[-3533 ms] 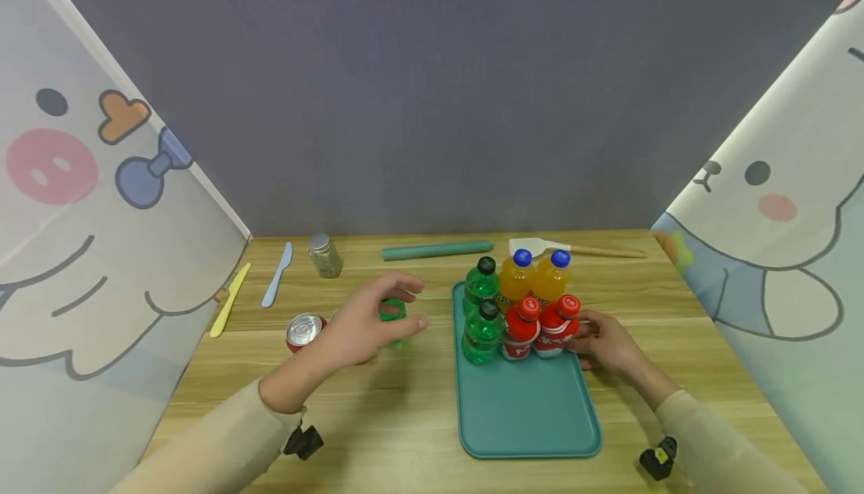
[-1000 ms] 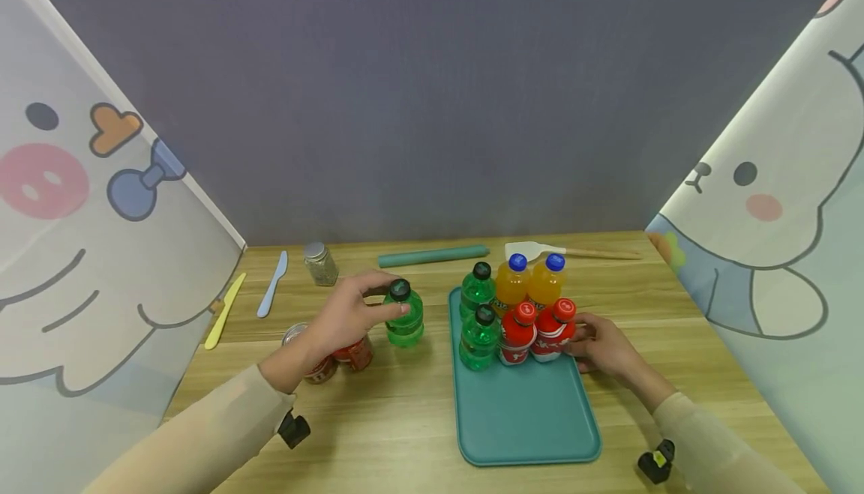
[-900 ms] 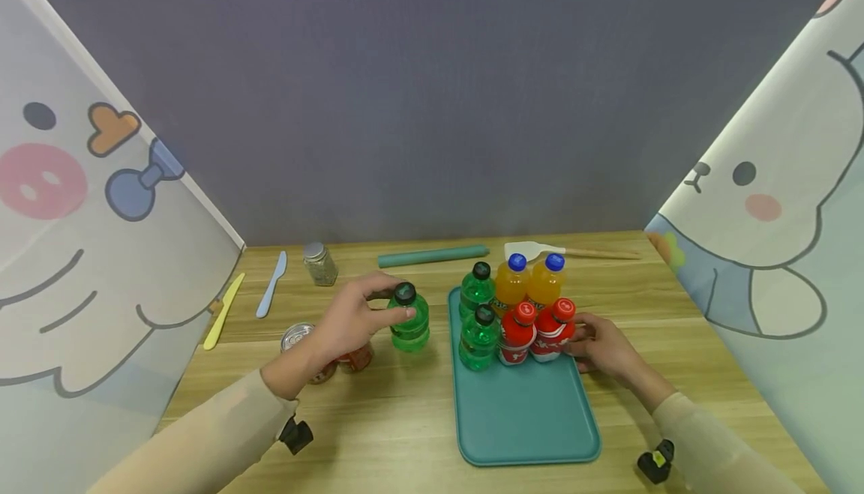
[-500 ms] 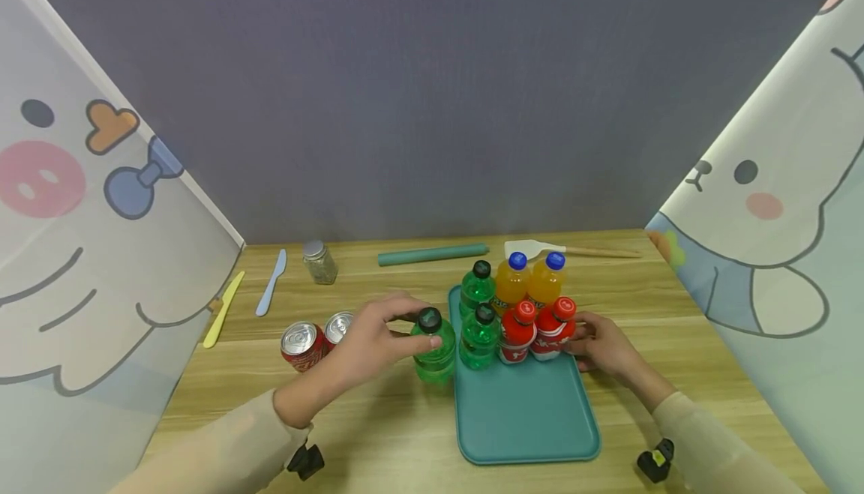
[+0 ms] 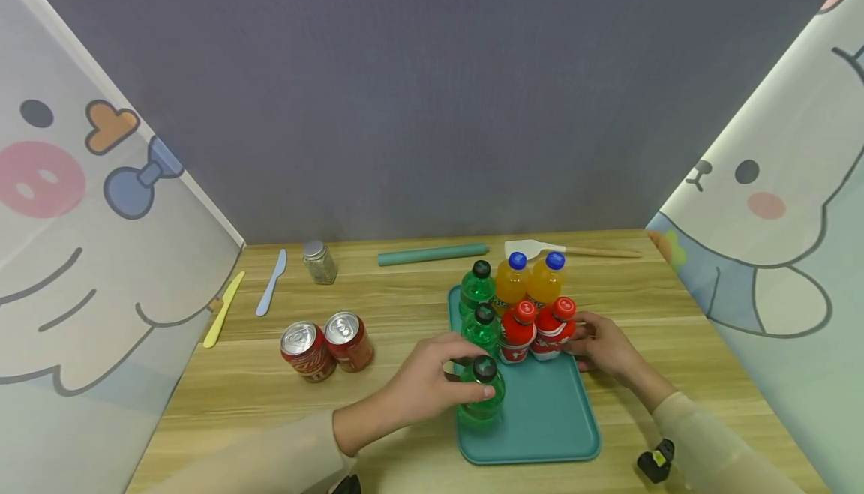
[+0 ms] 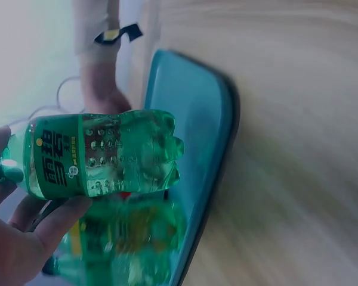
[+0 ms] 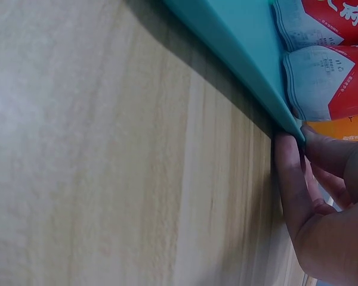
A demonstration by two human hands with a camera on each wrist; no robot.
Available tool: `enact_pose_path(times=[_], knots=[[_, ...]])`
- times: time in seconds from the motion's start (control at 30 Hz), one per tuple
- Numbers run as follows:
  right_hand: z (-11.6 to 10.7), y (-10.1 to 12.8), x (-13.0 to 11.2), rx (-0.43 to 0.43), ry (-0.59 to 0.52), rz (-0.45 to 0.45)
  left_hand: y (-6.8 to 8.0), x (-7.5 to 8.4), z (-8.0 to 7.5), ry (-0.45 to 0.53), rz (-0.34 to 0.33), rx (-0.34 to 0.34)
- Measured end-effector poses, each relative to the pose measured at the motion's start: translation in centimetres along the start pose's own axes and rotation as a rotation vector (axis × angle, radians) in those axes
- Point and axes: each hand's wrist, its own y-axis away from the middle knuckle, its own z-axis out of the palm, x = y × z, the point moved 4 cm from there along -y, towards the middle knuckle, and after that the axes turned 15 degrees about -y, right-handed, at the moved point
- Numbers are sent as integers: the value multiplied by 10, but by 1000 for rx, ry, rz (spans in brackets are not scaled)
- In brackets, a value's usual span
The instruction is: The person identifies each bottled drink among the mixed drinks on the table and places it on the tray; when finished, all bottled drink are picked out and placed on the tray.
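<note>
My left hand (image 5: 435,381) grips a green soda bottle (image 5: 483,404) near its neck, over the left front part of the teal tray (image 5: 547,426). The left wrist view shows this bottle (image 6: 101,154) with its dark label, its base close to the tray floor; whether it touches is unclear. My right hand (image 5: 604,345) pinches the tray's right rim (image 7: 268,101), thumb inside and a finger outside. On the tray stand two other green bottles (image 5: 477,289), two orange-drink bottles (image 5: 511,284) with blue caps, and two red-labelled bottles (image 5: 518,333).
Two red soda cans (image 5: 308,355) stand left of the tray. Behind them are a spice jar (image 5: 321,263), a blue knife (image 5: 271,284) and a yellow knife (image 5: 224,310). A green rolling-pin-like rod (image 5: 432,255) and a white spatula (image 5: 574,250) lie at the back.
My left hand has taken hold of the green bottle and carried it right and toward me, from beside the cans to over the tray. The right hand has stayed at the tray's rim.
</note>
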Motion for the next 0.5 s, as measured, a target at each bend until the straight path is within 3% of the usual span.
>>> enact_pose_path(times=[0.23, 0.5], knots=[[0, 1, -1, 3, 1, 12, -13, 8, 30, -55, 56, -53], [1, 1, -1, 0, 0, 10, -23, 10, 45, -83, 60, -63]])
